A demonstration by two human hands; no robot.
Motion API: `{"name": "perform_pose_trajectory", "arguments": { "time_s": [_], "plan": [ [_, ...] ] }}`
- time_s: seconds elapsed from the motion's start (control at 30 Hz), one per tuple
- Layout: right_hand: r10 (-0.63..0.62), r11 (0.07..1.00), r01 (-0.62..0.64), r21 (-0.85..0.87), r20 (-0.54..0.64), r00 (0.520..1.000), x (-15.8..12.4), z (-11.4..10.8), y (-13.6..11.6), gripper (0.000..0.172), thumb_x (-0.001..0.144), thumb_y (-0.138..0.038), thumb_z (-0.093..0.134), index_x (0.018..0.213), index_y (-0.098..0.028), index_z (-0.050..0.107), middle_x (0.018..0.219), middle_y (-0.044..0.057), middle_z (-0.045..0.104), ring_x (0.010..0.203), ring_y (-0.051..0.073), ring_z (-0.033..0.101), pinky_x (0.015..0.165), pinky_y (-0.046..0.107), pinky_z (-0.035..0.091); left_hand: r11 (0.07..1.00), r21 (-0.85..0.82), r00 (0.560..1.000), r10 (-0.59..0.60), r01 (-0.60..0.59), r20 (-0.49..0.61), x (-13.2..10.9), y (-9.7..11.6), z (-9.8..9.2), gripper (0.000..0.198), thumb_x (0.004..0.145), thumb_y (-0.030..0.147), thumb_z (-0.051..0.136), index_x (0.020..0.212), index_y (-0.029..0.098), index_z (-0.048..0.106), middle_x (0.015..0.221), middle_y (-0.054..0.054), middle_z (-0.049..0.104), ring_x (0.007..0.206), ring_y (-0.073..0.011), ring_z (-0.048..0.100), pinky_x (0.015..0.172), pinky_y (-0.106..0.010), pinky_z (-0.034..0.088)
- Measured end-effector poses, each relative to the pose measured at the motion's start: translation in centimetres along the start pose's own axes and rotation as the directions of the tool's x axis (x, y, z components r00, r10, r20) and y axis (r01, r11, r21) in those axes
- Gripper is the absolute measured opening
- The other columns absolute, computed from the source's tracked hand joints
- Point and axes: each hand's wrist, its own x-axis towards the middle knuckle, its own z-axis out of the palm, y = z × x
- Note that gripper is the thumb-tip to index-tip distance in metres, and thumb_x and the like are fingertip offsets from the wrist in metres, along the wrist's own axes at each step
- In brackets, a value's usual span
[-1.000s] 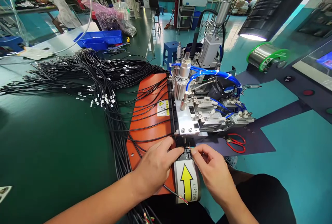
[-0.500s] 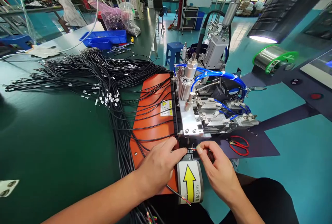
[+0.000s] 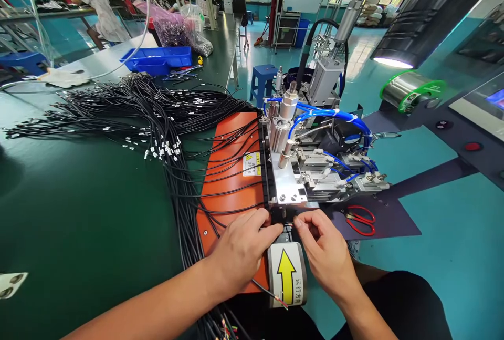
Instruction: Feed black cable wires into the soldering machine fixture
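My left hand [image 3: 244, 243] is closed on a black cable at the front end of the orange guard [image 3: 232, 172], its fingertips by the machine's edge. Opposite it, my right hand [image 3: 325, 243] pinches the thin wire ends of that cable. Just below both hands is the white label with a yellow arrow [image 3: 287, 274]. Another cable with bared coloured wires [image 3: 277, 300] hangs across the label. Several black cables run over the guard into the metal machine [image 3: 285, 174] with blue tubes.
A large bundle of black cables [image 3: 157, 109] covers the green table [image 3: 98, 214]. Red-handled scissors [image 3: 361, 220] lie right of the machine. A solder spool [image 3: 411, 90] and a black lamp [image 3: 429, 19] stand at the right. Two people are at the back left.
My right hand has moved slightly left, closer to my left hand, and less wire shows between them. The view has shifted a little.
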Motion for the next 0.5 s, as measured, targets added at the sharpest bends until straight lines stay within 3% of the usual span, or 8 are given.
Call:
{"name": "perform_pose_trajectory", "arguments": {
  "time_s": [0.23,0.37,0.5],
  "plan": [
    [0.16,0.985,-0.164,0.051,0.063,0.985,0.31,0.01,-0.15,0.032,0.097,-0.046,0.05,0.081,-0.02,0.06,0.075,-0.001,0.054,0.068,0.016,0.048,0.062,0.027,0.038,1.0,0.028,0.999,0.004,-0.003,-0.039,0.1,0.27,-0.06,0.031,0.092,0.007,0.047,0.113,0.017,0.067,0.093,-0.008,0.058,0.084,-0.0228,0.051,0.074,-0.037,0.045],
    [0.231,0.966,-0.243,0.087,0.128,0.964,0.54,-0.02,0.12,0.035,0.096,-0.049,0.05,0.08,-0.02,0.059,0.07,-0.002,0.052,0.063,0.015,0.045,0.062,0.027,0.038,0.997,0.079,0.999,-0.016,0.02,-0.05,0.18,0.4,-0.28,0.026,0.095,0.008,0.045,0.101,0.016,0.069,0.082,-0.006,0.057,0.078,-0.0222,0.048,0.07,-0.037,0.04],
    [0.27,0.951,-0.285,0.122,0.129,0.954,0.71,0.15,0.44,0.035,0.095,-0.049,0.052,0.082,-0.019,0.062,0.074,0.0,0.058,0.066,0.015,0.049,0.067,0.028,0.043,0.994,0.097,0.998,-0.041,0.047,-0.057,0.29,0.67,-0.57,0.024,0.097,0.012,0.045,0.095,0.014,0.068,0.082,-0.007,0.057,0.081,-0.0235,0.047,0.072,-0.039,0.039]
  ]
}}
